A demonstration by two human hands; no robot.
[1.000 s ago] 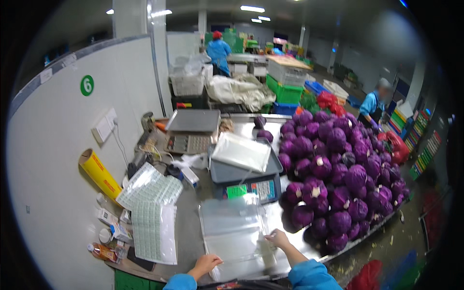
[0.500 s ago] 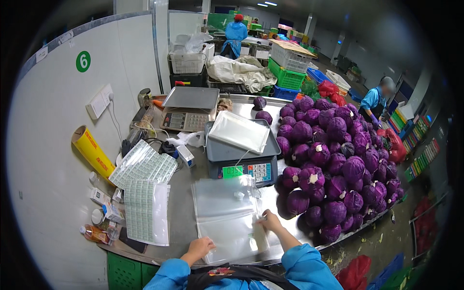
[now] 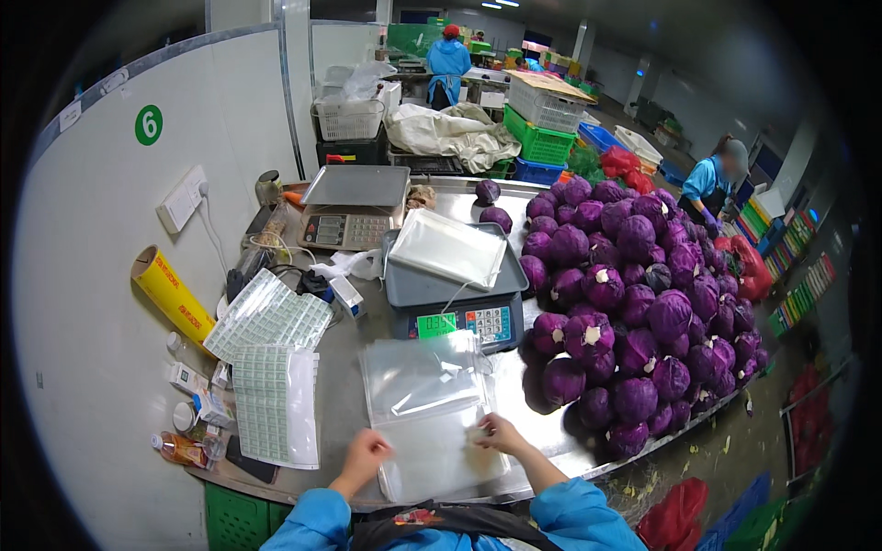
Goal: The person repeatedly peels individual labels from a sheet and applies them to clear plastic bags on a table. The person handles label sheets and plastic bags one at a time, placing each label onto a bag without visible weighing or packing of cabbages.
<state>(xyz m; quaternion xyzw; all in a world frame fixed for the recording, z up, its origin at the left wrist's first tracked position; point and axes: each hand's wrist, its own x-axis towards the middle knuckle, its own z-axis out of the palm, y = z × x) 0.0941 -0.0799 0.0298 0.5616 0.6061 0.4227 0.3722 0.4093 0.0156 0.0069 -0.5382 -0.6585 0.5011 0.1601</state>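
Note:
Clear plastic bags [image 3: 418, 376] lie stacked flat on the steel table, before a scale [image 3: 404, 317] topped with another bag pack [image 3: 446, 248]. My left hand [image 3: 367, 448] is at their left edge, fingers curled and slightly blurred; what they pinch is unclear. My right hand [image 3: 496, 433] pinches the bags toward the right side, fingertips blurred. Right of the scale rises a big pile of purple cabbages [image 3: 634, 321]. Green printed label sheets [image 3: 266, 395] lie left of the bags.
A white partition wall [image 3: 110, 230] bounds the left, with a yellow roll [image 3: 175, 294] against it. A second scale [image 3: 349, 197], bottles and small boxes crowd the table. Crates [image 3: 542, 138] stand behind. Co-workers [image 3: 447, 62] are at the back and right [image 3: 703, 188]. A red sack [image 3: 671, 514] lies below.
My left hand has moved left and upward since half a second ago. My right hand has shifted slightly left. The view has tilted downward compared with a second ago.

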